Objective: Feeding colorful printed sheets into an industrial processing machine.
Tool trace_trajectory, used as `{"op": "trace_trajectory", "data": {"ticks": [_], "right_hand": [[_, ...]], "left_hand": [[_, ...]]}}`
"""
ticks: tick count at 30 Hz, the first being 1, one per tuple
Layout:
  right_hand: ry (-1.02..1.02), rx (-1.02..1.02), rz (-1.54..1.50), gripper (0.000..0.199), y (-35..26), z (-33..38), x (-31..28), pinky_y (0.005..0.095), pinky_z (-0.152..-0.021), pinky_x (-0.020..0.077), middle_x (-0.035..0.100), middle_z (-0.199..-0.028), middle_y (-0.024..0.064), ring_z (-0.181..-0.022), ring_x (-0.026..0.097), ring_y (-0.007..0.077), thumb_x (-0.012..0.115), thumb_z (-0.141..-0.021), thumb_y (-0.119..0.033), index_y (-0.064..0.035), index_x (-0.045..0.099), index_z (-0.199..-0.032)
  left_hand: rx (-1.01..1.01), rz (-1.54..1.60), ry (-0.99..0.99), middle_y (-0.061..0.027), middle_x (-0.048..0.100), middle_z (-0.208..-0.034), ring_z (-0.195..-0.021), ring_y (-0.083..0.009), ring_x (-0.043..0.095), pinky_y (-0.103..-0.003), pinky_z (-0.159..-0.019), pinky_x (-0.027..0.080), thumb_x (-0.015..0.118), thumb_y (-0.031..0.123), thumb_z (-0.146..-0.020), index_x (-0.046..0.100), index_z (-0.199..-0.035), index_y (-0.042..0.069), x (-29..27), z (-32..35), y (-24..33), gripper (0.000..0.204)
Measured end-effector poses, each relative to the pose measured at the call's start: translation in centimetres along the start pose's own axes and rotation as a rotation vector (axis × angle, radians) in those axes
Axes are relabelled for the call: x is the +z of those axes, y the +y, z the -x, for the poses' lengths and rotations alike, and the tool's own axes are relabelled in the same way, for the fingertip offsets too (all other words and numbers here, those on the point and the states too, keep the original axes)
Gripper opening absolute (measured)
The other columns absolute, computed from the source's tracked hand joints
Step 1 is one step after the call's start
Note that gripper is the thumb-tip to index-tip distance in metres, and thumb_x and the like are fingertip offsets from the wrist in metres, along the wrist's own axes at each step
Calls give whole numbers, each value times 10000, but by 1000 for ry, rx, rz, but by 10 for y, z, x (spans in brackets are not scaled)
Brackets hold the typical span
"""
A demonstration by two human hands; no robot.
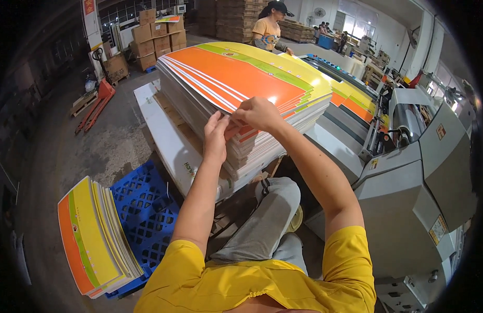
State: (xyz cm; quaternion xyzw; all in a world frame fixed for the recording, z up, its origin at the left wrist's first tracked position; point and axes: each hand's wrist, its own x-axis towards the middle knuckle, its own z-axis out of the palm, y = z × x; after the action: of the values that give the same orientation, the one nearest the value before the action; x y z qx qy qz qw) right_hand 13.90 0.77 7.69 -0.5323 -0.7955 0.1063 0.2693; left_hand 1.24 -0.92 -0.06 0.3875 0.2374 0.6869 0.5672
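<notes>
A tall stack of printed sheets (pixel 241 73), orange, green and yellow on top with white edges, stands in front of me. The uppermost sheets are fanned slightly, so their white margins show as stripes. At the stack's near corner, my left hand (pixel 216 136) is closed on the sheet edges, thumb and fingertips together. Just right of it, my right hand (pixel 260 113) bends over the same corner with its fingers pinched on the sheets. The fingertips of the two hands nearly meet, and the exact number of sheets between them is hidden.
A lower pile of similar sheets (pixel 87 235) sits on a blue plastic pallet (pixel 142 208) at lower left. A grey machine (pixel 403 188) fills the right side. Behind the stack stands a person (pixel 267 31). A red pallet jack (pixel 98 104) and cartons (pixel 152 39) are far left.
</notes>
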Motion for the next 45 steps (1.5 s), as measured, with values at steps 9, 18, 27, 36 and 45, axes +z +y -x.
{"op": "trace_trajectory", "data": {"ticks": [9,18,27,36,45], "right_hand": [[44,80,-76,270,7,-12,-5,342,-637,481,625,-738,127,-731,604,254,580,-697,-320,-77,670,-775],[429,-520,106,242,44,-2,14,358,-676,456,605,-897,100,-792,557,275,602,-746,-233,-58,607,-914],[508,-143,-324,359,17,-30,1,416,-590,432,561,-696,224,-670,555,381,457,-849,-361,-36,610,-862],[191,-314,-175,269,34,-4,22,398,-629,453,601,-778,162,-709,569,337,435,-863,-328,-168,620,-974],[268,-444,-211,399,37,-4,21,363,-751,432,605,-896,165,-835,565,321,426,-854,-376,-29,594,-959]], "left_hand": [[-6,-70,38,-82,545,-911,-747,-143,559,-258,-621,499,518,90,-816,412,-1084,-29,1,-12,-1,312],[-33,-79,-26,-55,563,-779,-669,-114,535,-240,-617,443,489,130,-829,566,-807,-4,15,0,6,156],[-12,-241,22,20,485,-663,-578,-56,452,-180,-502,368,529,120,-803,534,-691,62,8,-3,10,126],[-20,-250,-87,5,521,-722,-652,-71,503,-196,-595,425,499,89,-806,530,-761,50,-7,-9,4,67],[-30,-250,-28,-61,536,-1001,-843,-120,522,-248,-655,435,458,301,-878,498,-1132,6,12,-5,8,391]]}}
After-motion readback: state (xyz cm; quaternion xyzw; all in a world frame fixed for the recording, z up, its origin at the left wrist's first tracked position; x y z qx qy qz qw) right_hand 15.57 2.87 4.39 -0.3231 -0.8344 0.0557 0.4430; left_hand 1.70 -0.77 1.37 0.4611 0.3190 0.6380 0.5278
